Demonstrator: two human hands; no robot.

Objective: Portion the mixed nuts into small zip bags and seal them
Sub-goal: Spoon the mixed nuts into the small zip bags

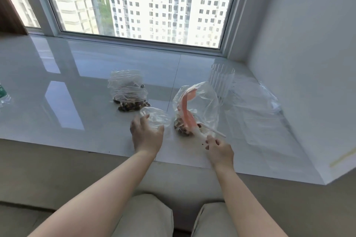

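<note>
A clear plastic bag [200, 102] stands open near the sill's front edge, with mixed nuts [180, 124] at its bottom and a pink scoop [185, 109] inside it. My right hand [218, 151] pinches the scoop's white handle end at the bag's lower right. My left hand [147, 133] rests with spread fingers on a small empty clear bag [157, 117] just left of it. Farther back lie other clear bags [128, 90] holding dark nuts.
A ribbed clear glass [221, 81] stands behind the open bag. Flat clear bags [256, 106] lie to the right by the wall. A plastic bottle [3, 96] shows at the far left edge. The white sill [67, 102] ends just before my knees.
</note>
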